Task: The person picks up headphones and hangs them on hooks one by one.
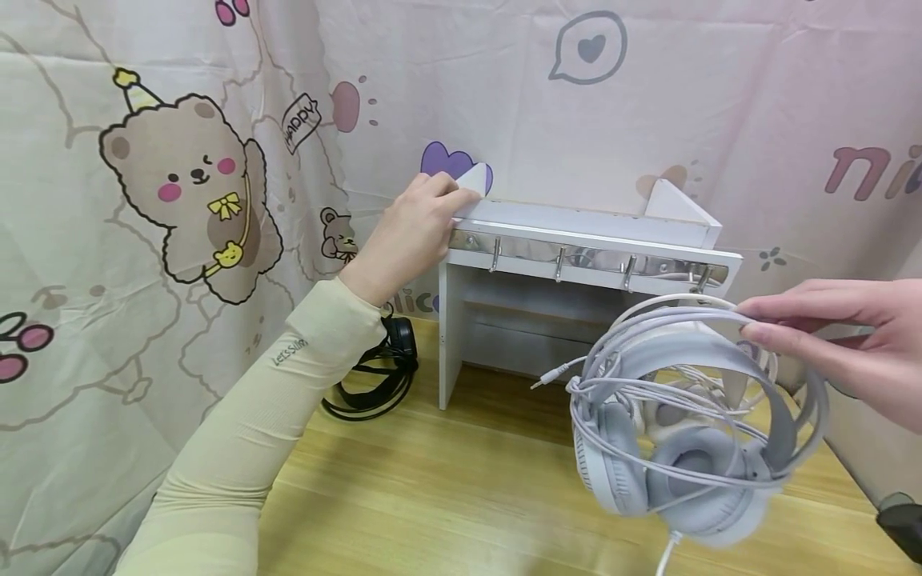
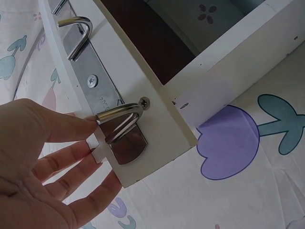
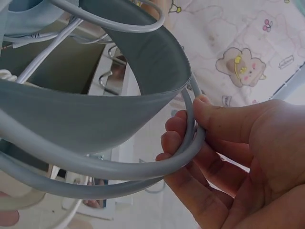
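Observation:
A white shelf (image 1: 598,232) stands on the wooden table, with a shiny metal strip of hooks (image 1: 529,254) along its front board. My left hand (image 1: 428,212) grips the left end of that board. In the left wrist view, its thumb lies by the end hook (image 2: 121,114) while the other fingers reach around the board's edge. My right hand (image 1: 857,340) pinches the double headband of pale grey headphones (image 1: 702,480) in front of the shelf's right side. Their ear cups hang down, and a thin cable is wrapped around them. The right wrist view shows thumb and fingers pinching the headband tubes (image 3: 193,143).
Black headphones (image 1: 399,340) with coiled cable lie on the table left of the shelf. Behind the grey pair, another white headset (image 1: 663,416) is partly hidden. A dark object (image 1: 902,524) sits at the right edge. Printed curtains (image 1: 475,88) stand close behind and at the left.

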`<action>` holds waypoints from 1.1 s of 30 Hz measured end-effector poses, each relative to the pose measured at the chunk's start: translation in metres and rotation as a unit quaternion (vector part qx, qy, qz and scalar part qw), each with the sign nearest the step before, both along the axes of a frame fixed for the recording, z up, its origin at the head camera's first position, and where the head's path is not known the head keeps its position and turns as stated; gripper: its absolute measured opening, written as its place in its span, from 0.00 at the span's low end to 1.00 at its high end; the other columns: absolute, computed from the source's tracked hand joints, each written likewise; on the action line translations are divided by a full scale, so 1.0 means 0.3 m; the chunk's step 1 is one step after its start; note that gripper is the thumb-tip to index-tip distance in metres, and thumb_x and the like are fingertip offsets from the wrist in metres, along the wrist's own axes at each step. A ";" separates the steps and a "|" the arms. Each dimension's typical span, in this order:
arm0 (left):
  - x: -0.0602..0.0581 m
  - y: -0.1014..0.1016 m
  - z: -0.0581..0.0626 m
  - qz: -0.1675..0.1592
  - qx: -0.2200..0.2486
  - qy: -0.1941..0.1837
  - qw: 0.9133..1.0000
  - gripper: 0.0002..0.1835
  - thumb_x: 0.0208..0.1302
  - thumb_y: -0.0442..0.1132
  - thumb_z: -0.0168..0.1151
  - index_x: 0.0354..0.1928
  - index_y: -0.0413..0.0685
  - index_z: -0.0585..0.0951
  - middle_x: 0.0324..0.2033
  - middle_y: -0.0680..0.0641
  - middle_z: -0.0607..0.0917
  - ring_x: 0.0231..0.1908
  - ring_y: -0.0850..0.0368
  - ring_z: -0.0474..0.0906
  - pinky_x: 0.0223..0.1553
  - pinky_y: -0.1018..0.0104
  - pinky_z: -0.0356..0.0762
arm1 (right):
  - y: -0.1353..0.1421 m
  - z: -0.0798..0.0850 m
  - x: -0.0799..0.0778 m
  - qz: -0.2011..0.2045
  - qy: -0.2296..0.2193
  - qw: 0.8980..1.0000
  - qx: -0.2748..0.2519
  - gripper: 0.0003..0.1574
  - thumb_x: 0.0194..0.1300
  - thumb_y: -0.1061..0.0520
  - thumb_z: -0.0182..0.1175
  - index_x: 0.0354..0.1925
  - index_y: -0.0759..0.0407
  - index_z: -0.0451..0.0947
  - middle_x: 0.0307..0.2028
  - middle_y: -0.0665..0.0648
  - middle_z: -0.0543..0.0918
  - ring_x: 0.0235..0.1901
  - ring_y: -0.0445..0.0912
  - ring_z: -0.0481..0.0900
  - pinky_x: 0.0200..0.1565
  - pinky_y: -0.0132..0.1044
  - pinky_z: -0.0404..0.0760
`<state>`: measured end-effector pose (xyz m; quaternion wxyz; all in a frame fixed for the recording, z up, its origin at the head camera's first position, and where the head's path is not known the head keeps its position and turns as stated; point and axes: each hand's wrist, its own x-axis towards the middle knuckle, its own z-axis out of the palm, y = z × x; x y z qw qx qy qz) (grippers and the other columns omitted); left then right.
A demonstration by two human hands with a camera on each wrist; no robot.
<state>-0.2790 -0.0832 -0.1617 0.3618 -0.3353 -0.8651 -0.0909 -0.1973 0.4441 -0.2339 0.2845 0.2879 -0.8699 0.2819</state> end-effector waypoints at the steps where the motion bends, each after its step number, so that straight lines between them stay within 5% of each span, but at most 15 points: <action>1: -0.001 0.000 0.000 0.000 -0.001 0.000 1.000 0.25 0.68 0.22 0.62 0.65 0.46 0.83 0.51 0.39 0.84 0.53 0.40 0.77 0.57 0.52 0.83 | -0.110 0.049 0.071 -0.017 0.008 1.000 0.003 0.29 0.56 0.73 0.78 0.54 0.52 0.91 0.40 0.49 0.92 0.31 0.36 0.84 0.26 0.22 0.79; 4: -0.004 0.000 -0.001 0.002 -0.003 0.000 1.000 0.26 0.67 0.22 0.63 0.65 0.46 0.83 0.52 0.39 0.84 0.53 0.40 0.77 0.57 0.52 0.83 | -0.340 0.147 0.212 -0.067 0.018 0.997 0.018 0.26 0.54 0.72 0.79 0.47 0.47 0.93 0.35 0.32 0.89 0.29 0.24 0.82 0.28 0.15 0.77; 7: -0.003 0.000 -0.003 0.007 -0.003 0.000 1.000 0.26 0.68 0.23 0.63 0.65 0.47 0.83 0.52 0.39 0.84 0.53 0.40 0.77 0.57 0.52 0.83 | -0.430 0.181 0.260 -0.097 0.008 0.995 0.030 0.22 0.55 0.69 0.79 0.44 0.45 0.94 0.35 0.25 0.86 0.29 0.21 0.82 0.28 0.15 0.76; 14: 0.001 0.000 -0.003 0.007 0.000 0.003 1.000 0.24 0.68 0.23 0.64 0.64 0.47 0.84 0.51 0.39 0.84 0.51 0.40 0.77 0.55 0.52 0.83 | -0.435 0.166 0.220 -0.096 0.009 0.993 0.072 0.24 0.58 0.60 0.81 0.49 0.35 0.93 0.38 0.31 0.90 0.33 0.23 0.83 0.35 0.13 0.77; 26: -0.001 0.005 -0.002 0.009 0.000 0.009 1.000 0.23 0.69 0.24 0.64 0.64 0.47 0.84 0.51 0.39 0.84 0.51 0.40 0.78 0.55 0.51 0.84 | -0.509 0.175 0.190 -0.072 -0.024 0.993 0.089 0.18 0.63 0.57 0.78 0.49 0.38 0.92 0.35 0.33 0.91 0.36 0.24 0.82 0.37 0.14 0.79; 33: -0.006 0.005 -0.004 0.007 0.004 0.011 1.000 0.23 0.69 0.23 0.63 0.63 0.47 0.84 0.50 0.39 0.84 0.50 0.40 0.78 0.55 0.51 0.83 | -0.554 0.177 0.170 -0.068 -0.030 0.993 0.093 0.16 0.64 0.56 0.78 0.50 0.44 0.93 0.40 0.45 0.94 0.38 0.21 0.78 0.36 0.15 0.77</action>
